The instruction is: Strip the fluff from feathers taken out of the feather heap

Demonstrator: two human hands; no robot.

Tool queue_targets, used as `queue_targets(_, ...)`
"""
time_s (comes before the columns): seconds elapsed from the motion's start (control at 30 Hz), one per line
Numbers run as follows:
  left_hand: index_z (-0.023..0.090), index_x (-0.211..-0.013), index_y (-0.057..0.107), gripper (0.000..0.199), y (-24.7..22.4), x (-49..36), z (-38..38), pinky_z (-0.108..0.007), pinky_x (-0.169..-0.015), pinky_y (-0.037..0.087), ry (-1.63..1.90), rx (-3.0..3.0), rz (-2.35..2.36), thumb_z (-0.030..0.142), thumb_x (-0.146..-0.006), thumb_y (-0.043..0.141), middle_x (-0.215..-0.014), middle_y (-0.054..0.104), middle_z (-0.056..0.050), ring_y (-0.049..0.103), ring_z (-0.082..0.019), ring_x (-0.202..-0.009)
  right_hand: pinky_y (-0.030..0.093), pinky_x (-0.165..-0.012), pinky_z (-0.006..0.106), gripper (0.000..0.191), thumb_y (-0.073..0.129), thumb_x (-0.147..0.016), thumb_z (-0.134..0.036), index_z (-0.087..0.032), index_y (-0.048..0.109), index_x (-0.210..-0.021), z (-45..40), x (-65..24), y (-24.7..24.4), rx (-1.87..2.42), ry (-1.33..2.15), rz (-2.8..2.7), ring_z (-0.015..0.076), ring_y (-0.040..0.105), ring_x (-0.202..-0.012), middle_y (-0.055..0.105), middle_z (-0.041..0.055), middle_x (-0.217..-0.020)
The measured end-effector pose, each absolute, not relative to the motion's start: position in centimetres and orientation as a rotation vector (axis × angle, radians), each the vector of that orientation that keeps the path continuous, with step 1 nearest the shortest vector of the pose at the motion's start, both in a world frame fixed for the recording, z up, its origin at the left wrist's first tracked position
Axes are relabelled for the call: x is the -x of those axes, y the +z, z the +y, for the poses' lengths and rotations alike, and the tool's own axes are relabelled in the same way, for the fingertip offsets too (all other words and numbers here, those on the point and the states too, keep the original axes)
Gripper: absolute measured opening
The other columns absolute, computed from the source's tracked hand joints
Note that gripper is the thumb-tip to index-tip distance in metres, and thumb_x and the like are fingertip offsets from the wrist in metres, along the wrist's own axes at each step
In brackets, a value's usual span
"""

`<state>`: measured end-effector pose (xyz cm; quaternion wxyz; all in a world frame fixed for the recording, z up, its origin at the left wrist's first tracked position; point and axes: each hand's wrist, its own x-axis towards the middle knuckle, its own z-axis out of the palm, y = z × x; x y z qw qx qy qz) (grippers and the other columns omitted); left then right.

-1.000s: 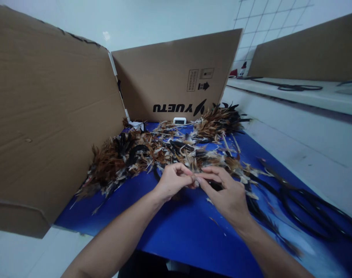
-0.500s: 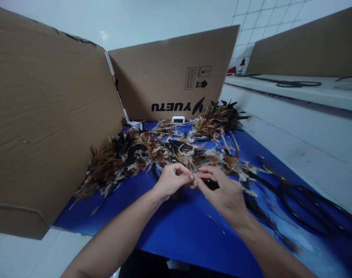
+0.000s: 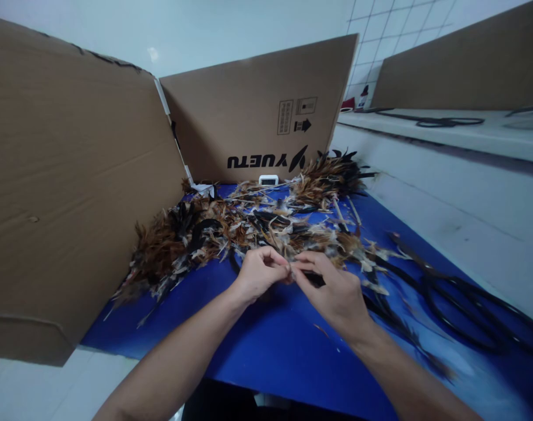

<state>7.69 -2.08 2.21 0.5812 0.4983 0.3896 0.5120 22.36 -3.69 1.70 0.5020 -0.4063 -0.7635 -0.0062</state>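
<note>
Head view, left hand [image 3: 260, 275] and right hand [image 3: 339, 291] pinching feather [image 3: 290, 271], blue tabletop [image 3: 275, 345] toward near edge

"Where does the left arm [image 3: 178, 362] enter?"
"Lower left; the right arm [image 3: 409, 368], lower right."
"And the left hand [image 3: 260, 273]?"
"Below the frame's centre, bent into a pinch, close to the right hand [image 3: 336, 289], likewise pinching."
</note>
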Motion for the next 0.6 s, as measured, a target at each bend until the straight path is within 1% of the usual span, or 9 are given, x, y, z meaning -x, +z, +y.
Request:
queue_targets(0.1, 0.013, -0.063, 0.053, 0.020, 2.25, -7.67, -2.04, -0.024, -0.051, 0.051, 1.231, -1.206, 0.942, 0.017, -0.057, 0.072, -0.054, 0.063, -0.001, 0.061, -0.012, -0.049, 0.056, -0.071, 0.026, 0.019, 0.057, -0.080, -0.019, -0.022, 0.054, -0.098, -3.82, -22.29, 1.98, 1.034, 0.216, -1.773, 0.0163, 0.069, -0.076, 0.071, 0.0013, -0.084)
queue_targets(0.17, 0.013, -0.064, 0.053, 0.020, 2.24, -7.57, -2.00, -0.023, -0.051, 0.050, 1.252, -1.243, 0.958, 0.017, -0.057, 0.071, -0.055, 0.063, -0.001, 0.061, -0.011, -0.049, 0.056, -0.074, 0.029, 0.019, 0.058, -0.079, -0.021, -0.021, 0.054, -0.098, -3.86, -22.29, 2.13, 1.062, 0.381, -1.717, 0.0176, 0.069, -0.076, 0.071, 0.0021, -0.083)
queue_targets(0.3, 0.014, -0.066, 0.053, 0.020, 2.10, -7.31, -1.92, -0.023, -0.050, 0.049, 1.256, -1.319, 0.951, 0.018, -0.060, 0.071, -0.057, 0.062, 0.000, 0.059, -0.011, -0.049, 0.056, -0.075, 0.034, 0.022, 0.061, -0.076, -0.026, -0.020, 0.054, -0.097, -3.65, -22.32, 2.17, 1.090, 0.627, -1.623, 0.0196, 0.069, -0.077, 0.071, 0.0049, -0.082)
queue_targets(0.47, 0.014, -0.066, 0.053, 0.021, 2.07, -7.16, -1.97, -0.023, -0.052, 0.048, 1.252, -1.399, 0.955, 0.021, -0.060, 0.072, -0.061, 0.062, 0.000, 0.059, -0.010, -0.052, 0.056, -0.068, 0.032, 0.025, 0.064, -0.073, -0.028, -0.019, 0.053, -0.094, -3.25, -22.36, 2.10, 1.127, 0.794, -1.570, 0.0187, 0.068, -0.072, 0.069, 0.0047, -0.077)
queue_targets(0.6, 0.013, -0.066, 0.054, 0.018, 2.10, -7.10, -1.95, -0.023, -0.053, 0.048, 1.255, -1.438, 0.961, 0.018, -0.060, 0.070, -0.063, 0.062, -0.001, 0.058, -0.010, -0.053, 0.053, -0.066, 0.029, 0.021, 0.063, -0.073, -0.025, -0.020, 0.051, -0.090, -3.44, -22.35, 2.36, 1.140, 0.773, -1.586, 0.0157, 0.065, -0.068, 0.067, 0.0018, -0.074)
